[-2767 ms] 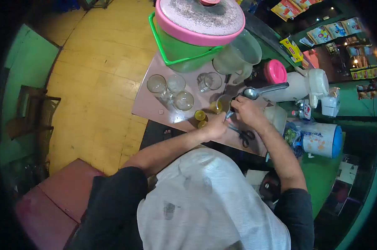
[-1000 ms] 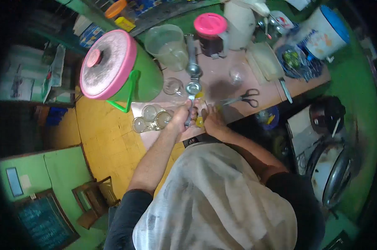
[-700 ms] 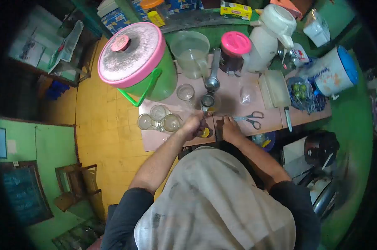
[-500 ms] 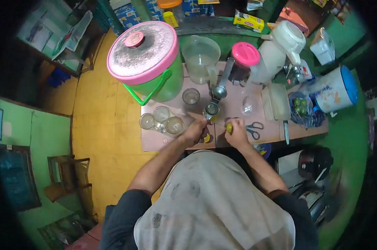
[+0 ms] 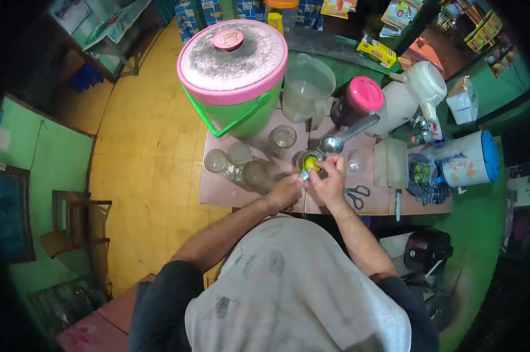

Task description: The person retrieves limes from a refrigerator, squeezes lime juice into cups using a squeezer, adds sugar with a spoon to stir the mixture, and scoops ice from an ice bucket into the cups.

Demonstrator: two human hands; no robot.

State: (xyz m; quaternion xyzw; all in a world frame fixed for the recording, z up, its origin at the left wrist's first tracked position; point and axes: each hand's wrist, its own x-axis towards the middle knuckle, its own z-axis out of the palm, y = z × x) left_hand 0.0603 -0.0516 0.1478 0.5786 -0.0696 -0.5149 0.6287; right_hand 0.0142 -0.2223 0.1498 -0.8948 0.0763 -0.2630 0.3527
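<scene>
A metal citrus squeezer (image 5: 333, 144) lies opened out over the table, its upper arm pointing away to the right. My left hand (image 5: 284, 193) is closed around its near handle. Fingers of my right hand (image 5: 330, 183) pinch a yellow-green lime (image 5: 312, 163) at the squeezer's lower cup; the lime sits in or over the cup, and part of it is behind my fingers. Just beyond stands a glass (image 5: 284, 136). Left of my left hand, several more glasses stand close together, the nearest glass (image 5: 254, 172) among them. Scissors (image 5: 357, 196) lie right of my right hand.
A green cooler with a pink lid (image 5: 233, 56) stands back left, beside a clear pitcher (image 5: 308, 88). Behind the squeezer are a pink-lidded jar (image 5: 362, 100) and a white jug (image 5: 403, 97). To the right are a plastic container (image 5: 390, 164), knife (image 5: 398, 205) and bagged limes (image 5: 420, 174).
My right hand has moved left and away from me, bringing the lime from beside the squeezer to its cup. My left hand still grips the handle. The camera view has shifted.
</scene>
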